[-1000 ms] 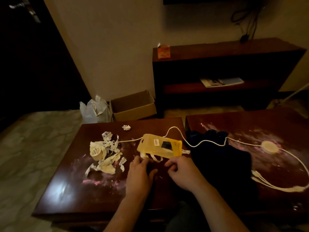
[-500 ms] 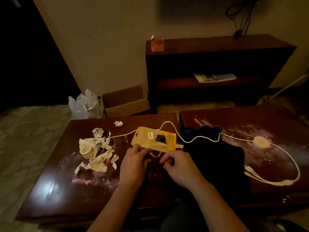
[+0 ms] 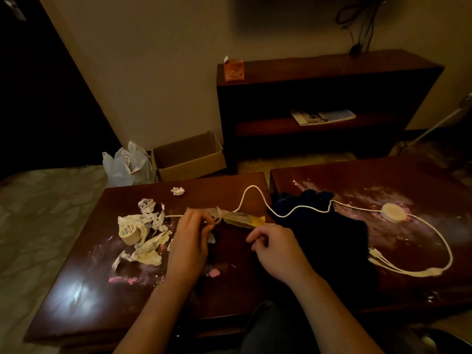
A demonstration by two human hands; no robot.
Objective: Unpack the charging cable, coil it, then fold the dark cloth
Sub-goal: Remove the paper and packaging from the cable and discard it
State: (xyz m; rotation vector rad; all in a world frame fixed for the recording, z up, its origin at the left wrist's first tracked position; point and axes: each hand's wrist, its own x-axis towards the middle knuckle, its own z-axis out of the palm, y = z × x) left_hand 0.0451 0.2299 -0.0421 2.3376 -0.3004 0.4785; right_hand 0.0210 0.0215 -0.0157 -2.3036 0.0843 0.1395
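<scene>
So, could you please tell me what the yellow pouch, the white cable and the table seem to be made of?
The yellow pouch looks like thin plastic film, partly translucent and crumpled. The white cable seems matte, rubbery or braided; I cannot tell which. The table looks like dark reddish wood with glossy varnish, given the bright glare.

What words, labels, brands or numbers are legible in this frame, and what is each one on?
No text here can be read.
Round label on the tape roll: print too small and blurred.
Front of the orange box: markings illegible.
Cover of the booklet: print too small.
Face of the yellow pouch: motion-blurred, nothing legible.
</scene>
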